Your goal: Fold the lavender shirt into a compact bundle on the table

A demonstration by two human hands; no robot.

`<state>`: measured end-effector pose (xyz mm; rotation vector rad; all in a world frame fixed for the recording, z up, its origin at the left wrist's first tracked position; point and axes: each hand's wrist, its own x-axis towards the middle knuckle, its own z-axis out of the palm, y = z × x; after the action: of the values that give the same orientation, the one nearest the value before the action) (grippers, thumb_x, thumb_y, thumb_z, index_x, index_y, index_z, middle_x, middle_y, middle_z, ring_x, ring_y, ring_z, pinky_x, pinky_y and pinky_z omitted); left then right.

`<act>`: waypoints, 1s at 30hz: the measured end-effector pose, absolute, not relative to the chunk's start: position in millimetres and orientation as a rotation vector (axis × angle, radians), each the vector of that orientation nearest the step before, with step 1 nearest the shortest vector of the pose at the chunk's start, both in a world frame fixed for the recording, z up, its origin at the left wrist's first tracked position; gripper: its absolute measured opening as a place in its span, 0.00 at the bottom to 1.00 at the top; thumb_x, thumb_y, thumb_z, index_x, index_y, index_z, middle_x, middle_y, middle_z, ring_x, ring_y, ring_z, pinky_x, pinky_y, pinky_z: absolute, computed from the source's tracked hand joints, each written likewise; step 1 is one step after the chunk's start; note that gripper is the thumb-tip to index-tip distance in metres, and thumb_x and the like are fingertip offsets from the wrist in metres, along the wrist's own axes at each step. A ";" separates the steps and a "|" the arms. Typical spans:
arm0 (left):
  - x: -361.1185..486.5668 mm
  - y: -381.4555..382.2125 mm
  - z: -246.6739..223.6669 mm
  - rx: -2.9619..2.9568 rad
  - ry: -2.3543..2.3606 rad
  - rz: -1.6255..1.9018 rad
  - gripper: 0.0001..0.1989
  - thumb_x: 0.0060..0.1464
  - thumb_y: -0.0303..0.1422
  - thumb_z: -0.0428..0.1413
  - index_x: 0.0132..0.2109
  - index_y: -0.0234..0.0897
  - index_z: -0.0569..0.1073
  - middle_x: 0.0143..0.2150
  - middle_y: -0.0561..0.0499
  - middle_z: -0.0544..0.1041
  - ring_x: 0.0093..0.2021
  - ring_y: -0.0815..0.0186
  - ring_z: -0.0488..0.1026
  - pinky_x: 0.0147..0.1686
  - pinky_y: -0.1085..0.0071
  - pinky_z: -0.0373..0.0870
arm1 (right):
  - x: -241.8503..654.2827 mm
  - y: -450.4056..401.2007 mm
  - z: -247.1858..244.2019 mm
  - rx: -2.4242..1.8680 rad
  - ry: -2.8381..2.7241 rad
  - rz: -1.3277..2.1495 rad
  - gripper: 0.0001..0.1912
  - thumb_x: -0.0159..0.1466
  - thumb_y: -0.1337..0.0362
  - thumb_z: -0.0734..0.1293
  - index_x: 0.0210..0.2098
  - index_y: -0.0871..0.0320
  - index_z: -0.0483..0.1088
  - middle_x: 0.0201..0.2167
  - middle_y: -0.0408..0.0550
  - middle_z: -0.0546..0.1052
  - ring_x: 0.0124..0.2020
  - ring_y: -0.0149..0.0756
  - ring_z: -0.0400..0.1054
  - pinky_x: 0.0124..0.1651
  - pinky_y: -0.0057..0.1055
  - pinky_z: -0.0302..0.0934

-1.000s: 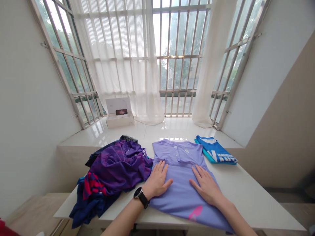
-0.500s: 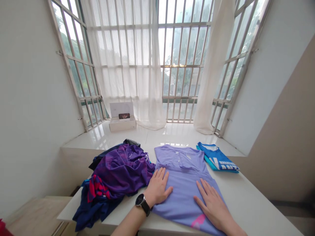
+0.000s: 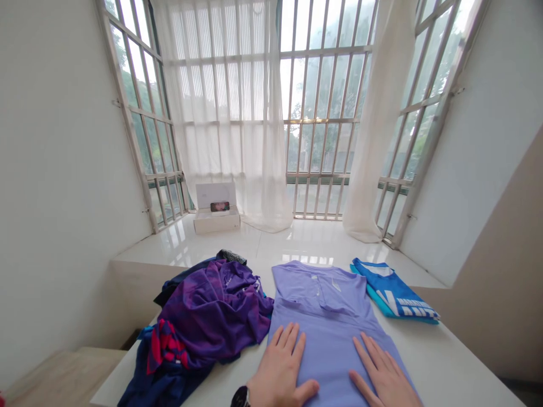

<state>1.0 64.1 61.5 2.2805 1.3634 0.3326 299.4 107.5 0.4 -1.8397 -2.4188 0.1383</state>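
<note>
A lavender T-shirt (image 3: 324, 330) lies spread on the white table, its sides folded in and its collar end pointing away from me. On its left edge rests my left hand (image 3: 283, 364), flat with fingers stretched; a black watch (image 3: 240, 397) shows at that wrist. My right hand (image 3: 379, 370) lies flat on the shirt's right side, its fingers spread. Neither hand grips the cloth. The near end of the shirt runs out of the bottom of the view.
Crumpled purple, navy and red clothes (image 3: 212, 316) are heaped on the table (image 3: 456, 362) at left. Folded blue shirts (image 3: 394, 291) lie at the back right. Behind, a white box (image 3: 217, 220) holding a phone (image 3: 220, 207) sits on the sill, before curtains (image 3: 229, 113) and barred windows.
The view has shifted, so the shirt, heap and window sit lower in it. Both hands have slid toward me along the shirt, still flat. The pink print has left the view.
</note>
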 end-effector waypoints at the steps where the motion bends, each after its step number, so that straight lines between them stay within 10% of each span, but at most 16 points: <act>1: 1.1 64.2 62.6 2.276 1.361 0.335 0.46 0.62 0.62 0.43 0.74 0.34 0.49 0.76 0.38 0.41 0.75 0.52 0.37 0.72 0.53 0.33 | 300.5 108.2 -2.0 -1.838 -2.419 0.135 0.42 0.66 0.36 0.53 0.70 0.55 0.54 0.72 0.49 0.52 0.73 0.51 0.46 0.72 0.54 0.45; 30: -4.5 66.8 58.7 2.323 1.333 0.404 0.43 0.62 0.61 0.45 0.72 0.36 0.54 0.75 0.38 0.47 0.74 0.50 0.43 0.72 0.50 0.40 | 325.0 126.4 -63.0 -1.693 -2.369 0.010 0.42 0.63 0.35 0.57 0.68 0.54 0.60 0.71 0.49 0.56 0.71 0.56 0.51 0.70 0.59 0.50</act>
<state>-4.5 66.8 58.7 2.3232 1.3326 0.4042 325.0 126.4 -63.0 -1.6926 -2.3692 0.0096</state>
